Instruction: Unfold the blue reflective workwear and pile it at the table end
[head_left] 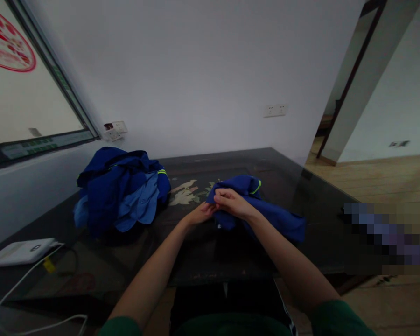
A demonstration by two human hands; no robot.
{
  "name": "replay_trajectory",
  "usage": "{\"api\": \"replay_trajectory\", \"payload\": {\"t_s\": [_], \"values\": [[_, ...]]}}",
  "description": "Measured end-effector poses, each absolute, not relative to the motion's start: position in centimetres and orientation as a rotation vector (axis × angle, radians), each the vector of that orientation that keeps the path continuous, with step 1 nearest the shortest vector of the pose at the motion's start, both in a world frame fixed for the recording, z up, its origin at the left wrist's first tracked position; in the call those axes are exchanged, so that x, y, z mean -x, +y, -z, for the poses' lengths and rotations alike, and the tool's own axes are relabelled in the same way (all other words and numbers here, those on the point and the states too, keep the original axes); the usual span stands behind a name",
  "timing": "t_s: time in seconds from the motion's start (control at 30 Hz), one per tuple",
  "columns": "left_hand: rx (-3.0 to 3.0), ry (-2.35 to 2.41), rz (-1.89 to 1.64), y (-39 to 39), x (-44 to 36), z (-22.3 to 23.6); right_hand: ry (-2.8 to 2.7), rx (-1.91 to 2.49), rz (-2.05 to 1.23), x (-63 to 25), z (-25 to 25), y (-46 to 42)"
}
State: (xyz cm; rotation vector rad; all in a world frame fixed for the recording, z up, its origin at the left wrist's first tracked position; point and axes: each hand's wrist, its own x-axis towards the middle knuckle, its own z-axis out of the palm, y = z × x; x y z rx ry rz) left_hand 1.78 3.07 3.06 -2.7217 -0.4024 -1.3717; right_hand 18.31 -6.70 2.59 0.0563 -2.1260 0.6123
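A dark blue work garment (273, 216) with a yellow-green stripe lies bunched on the dark table in front of me. My right hand (230, 202) is closed at its left edge, thumb and fingers pinching the cloth. Close beside it, my left hand (202, 213) reaches in from below with its fingers on the same edge, partly covered by the right hand. The fingertips of both hands meet there, so the exact fold between them is hidden.
A heap of dark blue clothes (107, 186) with a lighter blue shirt (140, 205) sits on the table's left. A white device (24, 252) with a cable (12, 287) lies near the left edge. The dark table (322, 219) meets a wall with sockets (275, 110).
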Motion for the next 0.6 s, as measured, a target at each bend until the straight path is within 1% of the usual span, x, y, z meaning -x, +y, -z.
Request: {"api": "replay_trajectory", "payload": {"t_s": [0.1,0.17,0.3,0.43,0.53,0.6], "values": [[2.941,-0.315,1.347,2.4,-2.6,-3.3,-1.978,-0.172,-0.612,-19.7,-3.3,-7.5],[3.027,-0.250,1.405,2.0,-2.8,-3.6,-1.835,-0.214,-0.583,-20.5,-3.8,-8.0],[2.905,-0.166,1.730,0.8,-2.3,-4.4,-1.526,-0.265,-0.547,-22.0,-4.7,-8.4],[2.735,-0.028,2.071,-1.8,-1.3,-5.1,-1.416,-0.296,-0.537,-22.8,-5.3,-8.1],[2.678,0.073,2.175,-4.6,-1.0,-5.2,-1.427,-0.331,-0.557,-23.0,-5.5,-7.6],[2.673,0.174,2.125,-6.7,-0.9,-5.7,-1.444,-0.367,-0.576,-23.1,-5.5,-7.4]]}}
